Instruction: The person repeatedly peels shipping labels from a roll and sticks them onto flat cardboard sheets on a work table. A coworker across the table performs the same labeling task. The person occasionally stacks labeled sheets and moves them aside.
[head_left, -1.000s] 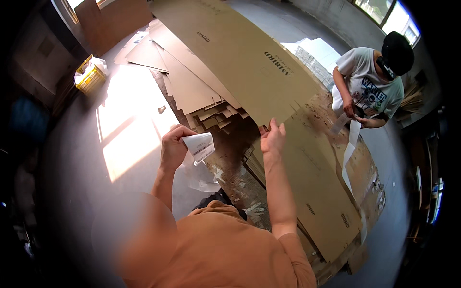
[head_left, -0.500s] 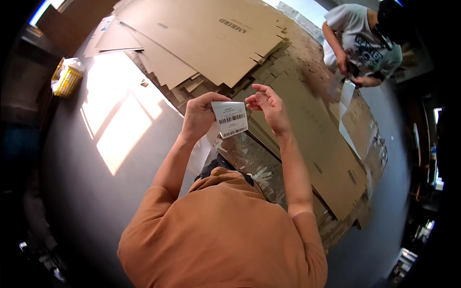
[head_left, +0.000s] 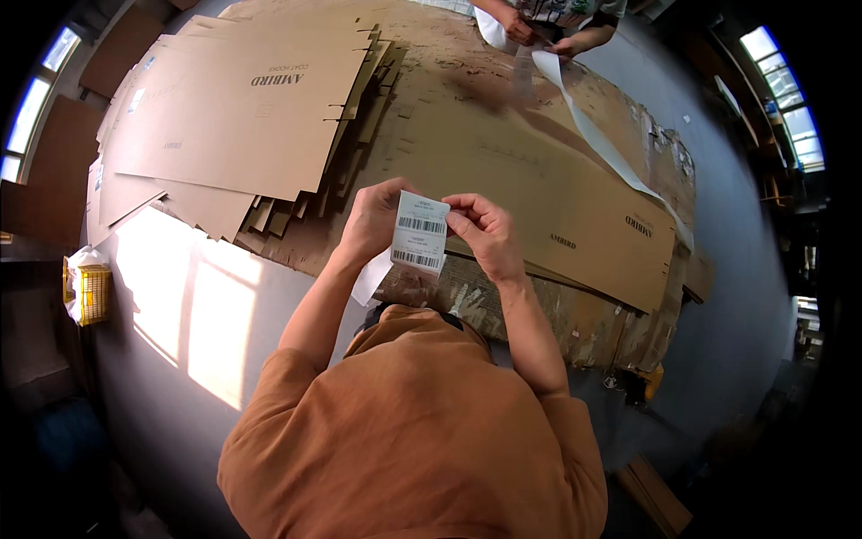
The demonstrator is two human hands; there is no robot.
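A white strip of barcode labels [head_left: 420,229] hangs between my two hands, in front of my chest. My left hand [head_left: 370,223] is closed on its left edge, with the fingers behind it partly hidden. At its upper right corner, my right hand [head_left: 488,235] pinches the strip between thumb and bent fingers. A plain white tail of the strip [head_left: 371,278] droops below my left hand. Just beyond lies a flat brown carton [head_left: 539,193] with dark print, on a worn, cardboard-covered table [head_left: 453,90].
A fanned stack of flattened cartons [head_left: 224,117] covers the table's left part. Across the table, a co-worker's hands [head_left: 543,38] hold a long white strip [head_left: 600,148] trailing over the right side. A yellow basket [head_left: 93,295] with a white bag stands at far left, near sunlit floor.
My right fingers, apart from the strip before, have closed on its upper right corner. My view has turned, so the carton stack and the co-worker sit farther left in it.
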